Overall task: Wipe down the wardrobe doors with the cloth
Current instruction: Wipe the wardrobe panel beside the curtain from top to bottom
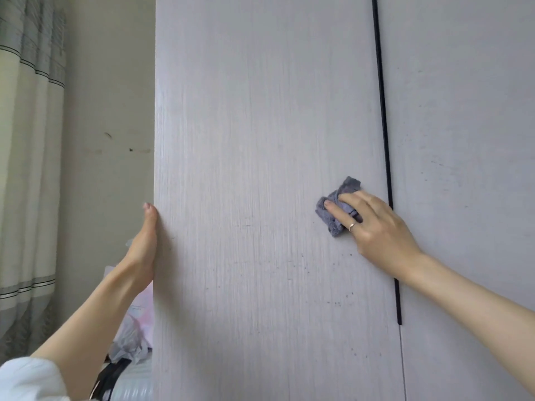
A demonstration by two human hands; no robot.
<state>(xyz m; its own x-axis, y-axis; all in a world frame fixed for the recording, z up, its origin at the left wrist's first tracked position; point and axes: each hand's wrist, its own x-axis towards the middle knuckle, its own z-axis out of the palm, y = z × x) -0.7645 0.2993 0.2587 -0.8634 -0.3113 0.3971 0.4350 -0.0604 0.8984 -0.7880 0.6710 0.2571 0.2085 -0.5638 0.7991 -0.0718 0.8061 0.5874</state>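
A pale grey, wood-grained wardrobe door fills the middle of the view, with small dark specks on its lower part. My right hand presses a crumpled grey-blue cloth flat against this door, close to its right edge. A second door stands to the right, past a dark vertical strip. My left hand grips the left edge of the middle door, its fingers hidden behind the edge and only the thumb side showing.
A cream wall and striped grey-and-cream curtains lie to the left. Low beside the wardrobe sit a crumpled plastic bag, something pink and a dark strap.
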